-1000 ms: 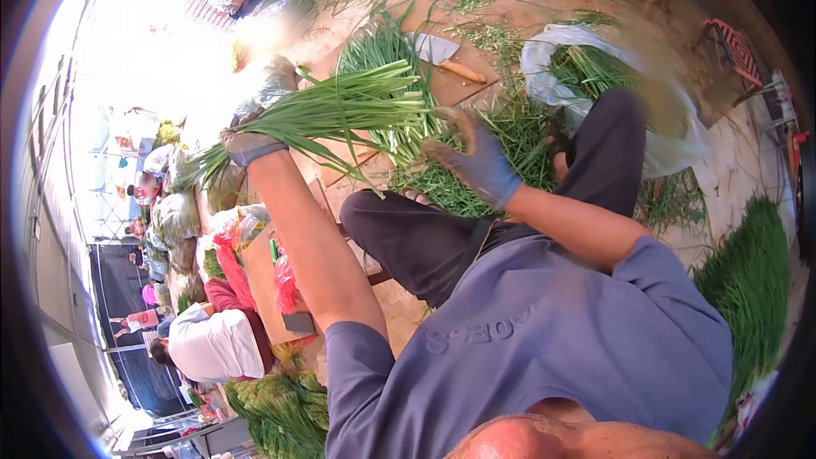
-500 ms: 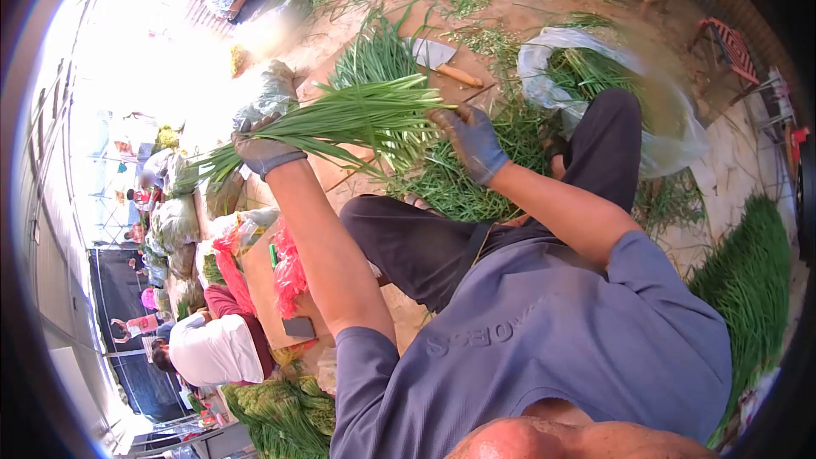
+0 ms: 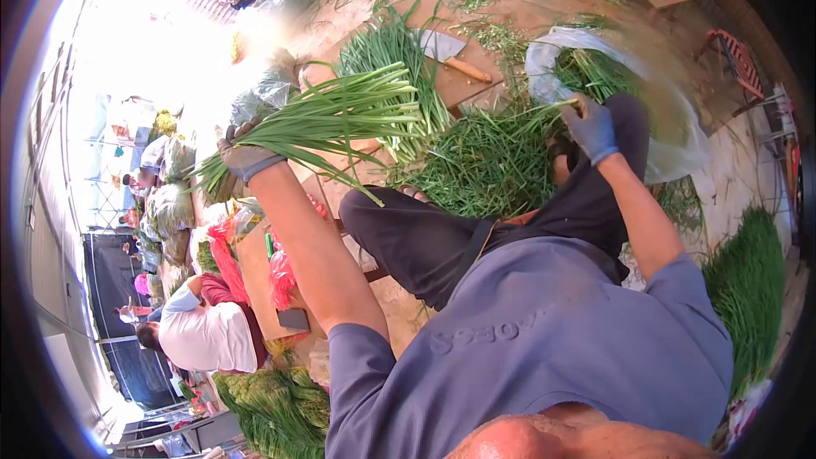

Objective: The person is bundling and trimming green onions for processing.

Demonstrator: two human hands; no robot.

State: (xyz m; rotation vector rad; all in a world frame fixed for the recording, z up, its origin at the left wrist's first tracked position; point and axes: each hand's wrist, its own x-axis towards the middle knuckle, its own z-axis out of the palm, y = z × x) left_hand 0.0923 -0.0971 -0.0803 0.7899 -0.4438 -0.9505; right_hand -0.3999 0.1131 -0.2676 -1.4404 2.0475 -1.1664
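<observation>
Hands first, from the left: the left hand, in a dark glove, is closed around the root end of a thick bunch of green onions, holding it raised above the floor with the leaf tips fanned out toward the middle of the view. Below that arm, a person in a white top bends over sacks and red bags, apart from this work.

Moving right, a wooden board lies on the floor with a cleaver on it, blade toward the far side, next to more cut greens. Between the board and the person's dark-trousered knee lies a loose heap of onions.

Right hand, in a blue glove, is down at the heap's right edge, fingers pinched on a few stalks, just in front of a clear plastic bag stuffed with greens.

As a judgement, the step in hand is gathering: stalks are being picked from the heap to build up the held bunch. The next move seems to call for lifting the pinched stalks clear of the tangle and laying them roots-aligned against the bunch while the left grip stays firm.
</observation>
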